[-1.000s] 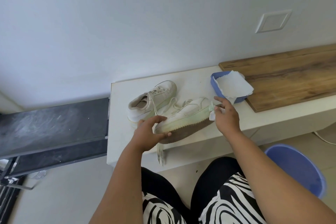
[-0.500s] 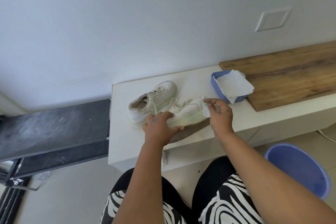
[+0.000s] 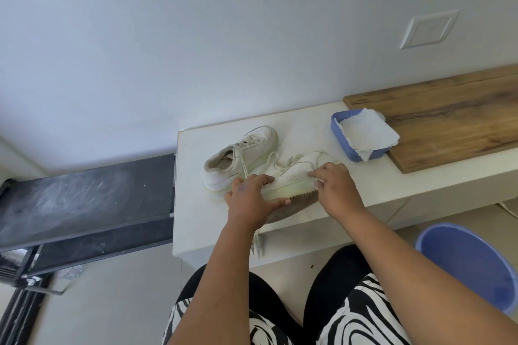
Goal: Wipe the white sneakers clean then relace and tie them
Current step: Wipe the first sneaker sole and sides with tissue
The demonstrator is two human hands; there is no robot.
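I saw matt white leather sneakers, a ridged brown rubber sole, crumpled paper, a grained wood board.

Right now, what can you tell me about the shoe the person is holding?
The held shoe is a white low sneaker that looks like leather, tipped on its side so its brown, toothed sole faces the person. Its thick rim is yellow-green. Loose laces spill from the top. The left hand grips the heel end; the right hand presses near the toe, a bit of white wipe showing under it. It sits at the bench edge, beside the other shoe.
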